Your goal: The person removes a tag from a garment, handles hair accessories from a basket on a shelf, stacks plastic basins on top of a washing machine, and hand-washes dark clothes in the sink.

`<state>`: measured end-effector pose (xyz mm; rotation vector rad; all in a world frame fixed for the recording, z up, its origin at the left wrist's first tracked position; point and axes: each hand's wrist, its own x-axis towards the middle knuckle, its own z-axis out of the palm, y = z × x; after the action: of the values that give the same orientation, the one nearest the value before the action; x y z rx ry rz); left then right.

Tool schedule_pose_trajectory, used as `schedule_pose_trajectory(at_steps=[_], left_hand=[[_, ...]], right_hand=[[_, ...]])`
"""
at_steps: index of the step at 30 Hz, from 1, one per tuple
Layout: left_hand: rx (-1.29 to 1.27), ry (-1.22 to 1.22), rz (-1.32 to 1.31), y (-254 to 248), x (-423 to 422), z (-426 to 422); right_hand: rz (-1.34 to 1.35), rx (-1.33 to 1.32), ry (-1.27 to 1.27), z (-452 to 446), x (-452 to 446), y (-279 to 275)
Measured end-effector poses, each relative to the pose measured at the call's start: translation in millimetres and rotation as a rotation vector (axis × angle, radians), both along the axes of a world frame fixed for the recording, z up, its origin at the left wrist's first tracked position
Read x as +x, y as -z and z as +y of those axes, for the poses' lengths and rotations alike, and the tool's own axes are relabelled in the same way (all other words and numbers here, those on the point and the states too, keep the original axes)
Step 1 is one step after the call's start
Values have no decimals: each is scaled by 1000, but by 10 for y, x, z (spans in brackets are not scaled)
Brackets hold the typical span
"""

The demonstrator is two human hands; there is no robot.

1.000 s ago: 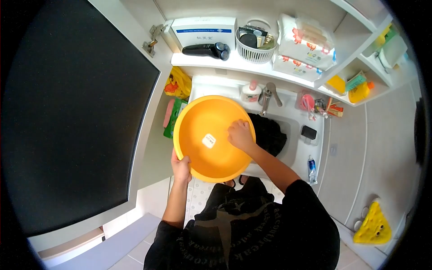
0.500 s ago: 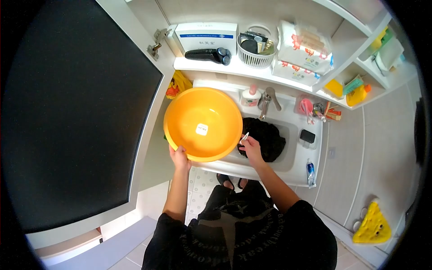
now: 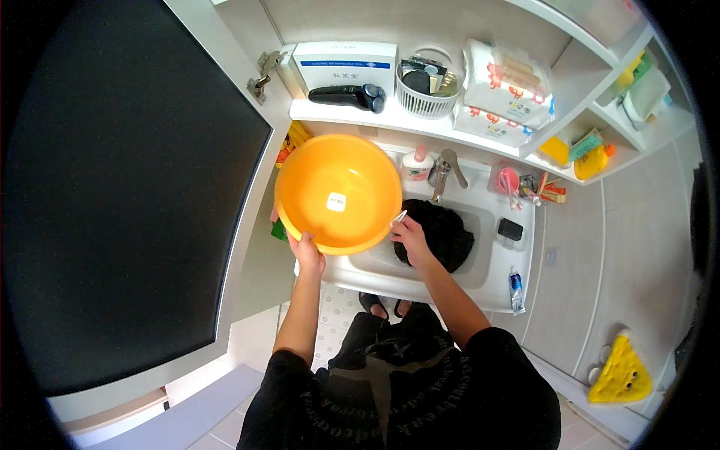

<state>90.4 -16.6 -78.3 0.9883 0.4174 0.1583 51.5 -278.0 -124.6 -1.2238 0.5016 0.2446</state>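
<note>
Holds a wide, round, orange plastic basin [image 3: 337,176] at the left part of a smooth white worktop [image 3: 486,292] with a recessed pale sink [image 3: 480,255]. Grips the near-left rim with the left hand [image 3: 307,253], thumb over the lip and other fingers mostly hidden on the outer side, apparently to bear the weight from there. Turns the hollow upward, showing a small, square white label [image 3: 336,202] on the bottom. Cannot tell from this angle of any contact between basin and worktop.

Pinches a thin white loop [image 3: 400,217] in the fingers of the right hand [image 3: 409,236], right against the basin's right rim, probably with the left grip as steadying support. Cannot make out any join between loop and basin.

Overlaps, in this view, the left side of a bunched black cloth [image 3: 442,232] lying in the sink, contained by its walls. Has a metallic grey tap [image 3: 441,180] at the back, beside a white bottle with a pink top [image 3: 416,165]; along the right edge, a black rectangular block [image 3: 511,229] and a blue-and-white tube [image 3: 517,291], likely set there to stay out of the bowl.
</note>
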Motion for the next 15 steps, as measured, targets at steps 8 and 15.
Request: schedule_pose_trajectory(at_steps=[8, 15], left_hand=[[62, 46, 32, 93, -11, 22], [488, -45, 97, 162, -193, 104]], right_hand=[[11, 15, -52, -60, 65, 29], [-239, -373, 60, -19, -61, 96]])
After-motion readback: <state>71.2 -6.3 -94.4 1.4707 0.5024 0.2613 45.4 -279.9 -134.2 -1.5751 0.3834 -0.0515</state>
